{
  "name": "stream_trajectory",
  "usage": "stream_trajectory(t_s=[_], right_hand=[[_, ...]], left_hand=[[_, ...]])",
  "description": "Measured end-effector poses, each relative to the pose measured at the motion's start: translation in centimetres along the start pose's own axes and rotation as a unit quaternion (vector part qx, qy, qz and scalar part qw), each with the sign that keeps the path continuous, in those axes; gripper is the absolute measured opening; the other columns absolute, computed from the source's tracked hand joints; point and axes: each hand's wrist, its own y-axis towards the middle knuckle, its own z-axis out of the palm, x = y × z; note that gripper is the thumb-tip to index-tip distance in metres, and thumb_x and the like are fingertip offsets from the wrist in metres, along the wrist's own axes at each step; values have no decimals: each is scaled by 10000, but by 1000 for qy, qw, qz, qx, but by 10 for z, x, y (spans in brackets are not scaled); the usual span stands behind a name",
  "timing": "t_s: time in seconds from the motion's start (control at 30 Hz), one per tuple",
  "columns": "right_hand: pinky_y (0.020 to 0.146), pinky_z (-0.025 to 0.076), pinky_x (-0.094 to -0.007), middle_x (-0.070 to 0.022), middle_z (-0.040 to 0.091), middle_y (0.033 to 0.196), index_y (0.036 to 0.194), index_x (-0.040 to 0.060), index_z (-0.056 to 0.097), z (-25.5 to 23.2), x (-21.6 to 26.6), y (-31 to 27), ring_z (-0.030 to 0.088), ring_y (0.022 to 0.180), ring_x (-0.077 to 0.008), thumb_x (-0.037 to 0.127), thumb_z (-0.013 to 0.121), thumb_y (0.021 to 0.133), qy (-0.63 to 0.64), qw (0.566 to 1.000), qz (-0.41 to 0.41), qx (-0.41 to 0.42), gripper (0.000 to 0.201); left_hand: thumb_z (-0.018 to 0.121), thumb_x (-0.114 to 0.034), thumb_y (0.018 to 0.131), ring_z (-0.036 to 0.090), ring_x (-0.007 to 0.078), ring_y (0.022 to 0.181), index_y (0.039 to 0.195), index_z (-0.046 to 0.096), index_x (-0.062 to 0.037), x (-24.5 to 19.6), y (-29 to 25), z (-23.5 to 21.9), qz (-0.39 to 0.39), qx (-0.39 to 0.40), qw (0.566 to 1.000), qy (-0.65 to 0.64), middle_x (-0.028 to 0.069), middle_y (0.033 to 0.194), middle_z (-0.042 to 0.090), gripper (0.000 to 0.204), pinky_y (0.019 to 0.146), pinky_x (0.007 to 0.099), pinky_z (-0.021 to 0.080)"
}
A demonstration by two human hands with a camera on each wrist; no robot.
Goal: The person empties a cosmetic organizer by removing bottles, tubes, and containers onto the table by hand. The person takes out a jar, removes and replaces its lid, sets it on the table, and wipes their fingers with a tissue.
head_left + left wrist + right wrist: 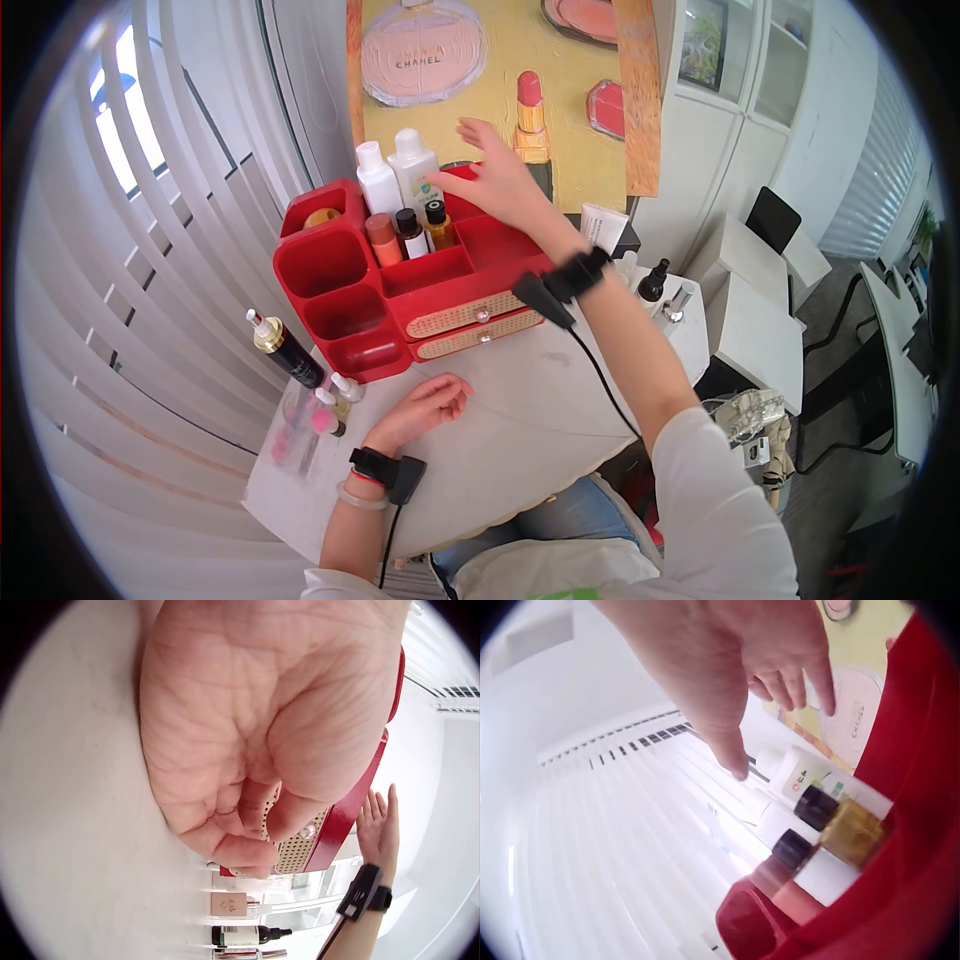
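Note:
My right hand [500,180] is over the red organizer [430,285], fingers spread and thumb apart, with nothing held. Its thumb is beside a white bottle [415,170] with a printed label, which stands in the back compartment. A second white bottle [376,180] is just left of it. In front stand a coral bottle [383,240], a dark-capped bottle [411,235] and an amber bottle [853,831] with a black cap. My left hand [428,405] rests on the white table in front of the organizer, fingers loosely curled around nothing.
Left of the organizer stand a dark pump bottle [285,350] and several small bottles. On the right are a white tube [603,228] and a black dropper bottle [653,282]. Behind rises a painting [580,160] of cosmetics. Two woven-front drawers [465,318] face me.

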Motion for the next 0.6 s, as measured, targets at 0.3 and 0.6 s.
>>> stream_trajectory(t_s=[0.3, 0.6], right_hand=[[960, 460, -344, -178, 631, 1182, 1272, -20, 541, 34, -27, 58, 599, 1104, -260, 374, 864, 665, 99, 937, 169, 288, 792], [859, 545, -385, -178, 668, 1089, 1216, -24, 542, -76, 20, 17, 670, 995, -267, 414, 837, 685, 12, 991, 51, -120, 749]], left_hand=[[459, -205, 1033, 512, 77, 824, 1068, 585, -28, 0, 0, 1, 16, 19, 999, -26, -12, 875, 544, 219, 754, 208, 429], [443, -220, 1040, 493, 78, 806, 1057, 590, -37, 3, 2, -1, 11, 2, 1000, -8, -12, 846, 527, 236, 744, 209, 420]])
